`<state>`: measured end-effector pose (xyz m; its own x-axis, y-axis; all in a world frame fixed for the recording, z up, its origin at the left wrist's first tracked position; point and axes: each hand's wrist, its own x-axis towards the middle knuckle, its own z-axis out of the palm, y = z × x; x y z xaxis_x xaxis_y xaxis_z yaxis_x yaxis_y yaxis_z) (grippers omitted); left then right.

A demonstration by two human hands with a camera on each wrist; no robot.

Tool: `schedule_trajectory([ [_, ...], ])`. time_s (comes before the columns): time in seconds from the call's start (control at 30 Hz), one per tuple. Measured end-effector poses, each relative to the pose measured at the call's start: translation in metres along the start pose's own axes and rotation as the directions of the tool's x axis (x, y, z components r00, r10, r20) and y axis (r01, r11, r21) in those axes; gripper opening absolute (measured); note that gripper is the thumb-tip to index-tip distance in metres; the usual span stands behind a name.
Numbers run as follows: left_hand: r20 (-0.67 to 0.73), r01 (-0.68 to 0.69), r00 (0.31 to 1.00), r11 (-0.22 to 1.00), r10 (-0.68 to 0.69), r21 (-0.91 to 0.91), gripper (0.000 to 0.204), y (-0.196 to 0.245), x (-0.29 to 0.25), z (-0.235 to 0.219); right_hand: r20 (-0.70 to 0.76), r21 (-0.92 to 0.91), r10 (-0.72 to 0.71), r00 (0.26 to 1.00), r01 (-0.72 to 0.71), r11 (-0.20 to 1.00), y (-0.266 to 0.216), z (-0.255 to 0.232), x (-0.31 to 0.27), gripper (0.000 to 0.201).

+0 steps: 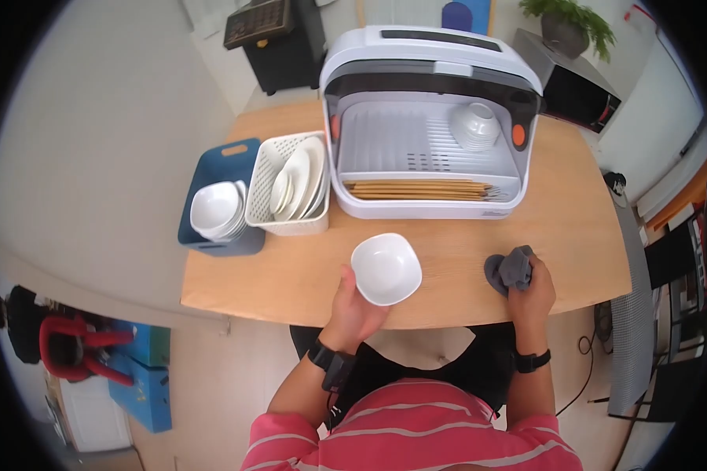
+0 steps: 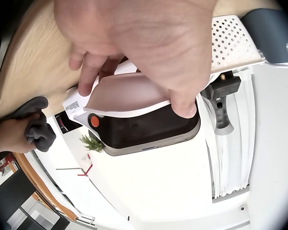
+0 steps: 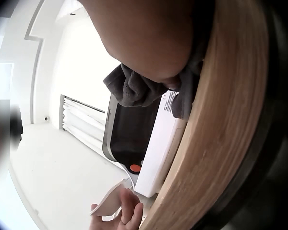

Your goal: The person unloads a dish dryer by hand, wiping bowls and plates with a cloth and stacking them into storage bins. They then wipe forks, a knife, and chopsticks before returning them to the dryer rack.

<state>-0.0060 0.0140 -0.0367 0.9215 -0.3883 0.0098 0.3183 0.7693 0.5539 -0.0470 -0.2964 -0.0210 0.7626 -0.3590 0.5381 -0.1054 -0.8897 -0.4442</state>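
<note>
A white square-edged bowl (image 1: 386, 269) is held in my left hand (image 1: 356, 311) above the table's front part, thumb at its rim and fingers under it. In the left wrist view the bowl (image 2: 127, 93) shows side-on below the left hand (image 2: 134, 43). My right hand (image 1: 532, 297) grips a bunched dark grey cloth (image 1: 515, 268) at the right of the table. The right wrist view shows the cloth (image 3: 134, 86) hanging from the right hand (image 3: 144, 38), its fingertips mostly hidden.
An open dish cabinet (image 1: 432, 206) holds a stack of white bowls (image 1: 476, 125) and chopsticks (image 1: 416, 188). Left of it stand a white basket (image 1: 291, 228) with plates (image 1: 297, 179) and a blue bin (image 1: 229, 246) with bowls (image 1: 215, 209). The table's front edge (image 1: 448, 323) is close to my body.
</note>
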Motion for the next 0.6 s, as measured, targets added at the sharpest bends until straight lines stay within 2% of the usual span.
schedule_trajectory([
  [0.07,0.036,0.071,0.997,0.993,-0.075,0.092,0.089,0.005,0.005,0.005,-0.022,-0.011,0.067,0.998,-0.067,0.998,0.011,-0.006,-0.008,0.036],
  [0.13,0.075,0.124,0.987,0.969,-0.143,0.214,0.095,0.016,0.017,0.023,-0.005,0.183,0.098,0.995,-0.095,0.979,0.015,-0.008,-0.015,0.038],
  [0.17,0.085,0.143,0.982,0.962,-0.167,0.232,0.095,0.024,0.028,0.038,-0.02,0.184,0.125,0.992,-0.12,0.976,0.018,-0.008,-0.016,0.038],
  [0.23,0.159,-0.027,0.985,0.844,-0.07,0.536,0.095,0.039,0.058,0.067,0.042,0.207,0.1,0.994,-0.107,0.973,0.022,-0.009,-0.016,0.039],
  [0.27,0.175,-0.023,0.981,0.835,-0.088,0.55,0.095,0.045,0.078,0.078,0.061,0.237,0.141,0.988,-0.152,0.959,0.02,-0.009,-0.014,0.04],
  [0.3,0.199,-0.103,0.977,0.66,-0.072,0.745,0.093,0.052,0.1,0.091,0.036,0.245,0.16,0.987,-0.164,0.956,0.021,-0.01,-0.013,0.04],
  [0.33,0.23,-0.182,0.971,0.435,-0.06,0.882,0.092,0.056,0.122,0.104,0.04,0.263,0.132,0.99,-0.138,0.955,0.022,-0.01,-0.013,0.04],
  [0.37,0.246,-0.192,0.966,0.42,-0.08,0.887,0.092,0.057,0.148,0.111,0.046,0.28,0.106,0.993,-0.115,0.953,0.022,-0.011,-0.013,0.039],
  [0.4,0.314,-0.311,0.949,0.117,-0.011,0.943,0.09,0.054,0.175,0.113,0.004,0.278,0.113,0.994,-0.109,0.954,0.019,-0.011,-0.012,0.038],
  [0.43,0.402,-0.388,0.915,-0.2,0.035,0.9,0.087,0.05,0.199,0.12,-0.013,0.285,0.138,0.99,-0.129,0.95,0.019,-0.01,-0.012,0.038],
  [0.47,0.415,-0.404,0.91,-0.21,0.009,0.89,0.087,0.044,0.216,0.134,-0.042,0.295,0.101,0.994,-0.084,0.952,0.021,-0.01,-0.012,0.037],
  [0.53,0.325,-0.241,0.944,-0.564,0.053,0.79,0.086,0.03,0.245,0.16,-0.088,0.312,0.049,0.995,-0.019,0.95,0.025,-0.007,-0.013,0.038],
  [0.57,0.336,-0.258,0.941,-0.568,0.035,0.782,0.086,0.021,0.258,0.167,-0.099,0.311,0.067,0.993,-0.033,0.95,0.026,-0.008,-0.013,0.038],
  [0.6,0.342,-0.216,0.937,-0.645,0.075,0.733,0.083,0.012,0.271,0.17,-0.067,0.327,0.052,0.996,-0.027,0.945,0.026,-0.011,-0.012,0.039],
])
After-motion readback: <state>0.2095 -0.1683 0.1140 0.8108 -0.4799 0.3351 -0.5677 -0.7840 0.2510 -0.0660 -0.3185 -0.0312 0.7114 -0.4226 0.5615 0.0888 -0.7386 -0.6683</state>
